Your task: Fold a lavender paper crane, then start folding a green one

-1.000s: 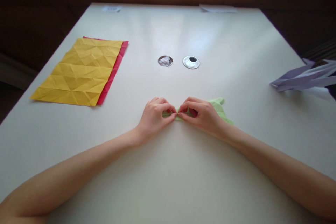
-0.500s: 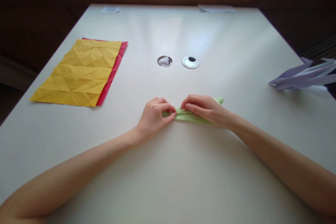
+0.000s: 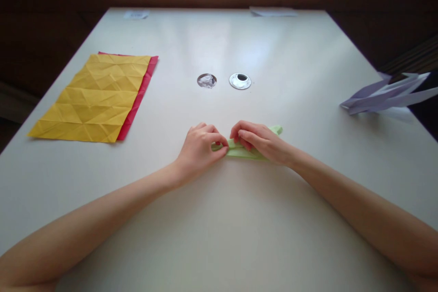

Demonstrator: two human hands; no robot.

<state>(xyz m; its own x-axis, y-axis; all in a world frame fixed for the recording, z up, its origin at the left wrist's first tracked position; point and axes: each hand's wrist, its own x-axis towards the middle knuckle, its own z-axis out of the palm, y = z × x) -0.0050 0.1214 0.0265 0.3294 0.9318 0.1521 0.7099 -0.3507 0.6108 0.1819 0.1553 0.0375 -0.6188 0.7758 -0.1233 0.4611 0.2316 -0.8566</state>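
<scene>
A light green folded paper strip [image 3: 241, 152] lies flat on the white table [image 3: 219, 219], a little nearer than its middle. My left hand [image 3: 200, 148] pinches the strip's left end between thumb and fingertips. My right hand [image 3: 262, 142] lies over the strip's right part, fingers curled and pressing it down against the table. A green tip of the paper [image 3: 277, 129] pokes out beyond my right hand's knuckles.
A creased yellow sheet [image 3: 92, 98] lies on a red sheet [image 3: 137, 100] at the left. Two round cable holes [image 3: 206, 80] [image 3: 240, 81] sit mid-table. Folded lilac paper [image 3: 386, 96] rests at the right edge. Small white papers lie at the far edge.
The green paper has been flattened from a wider shape into a narrow strip. My right hand slid right along it, then came back a little toward my left hand.
</scene>
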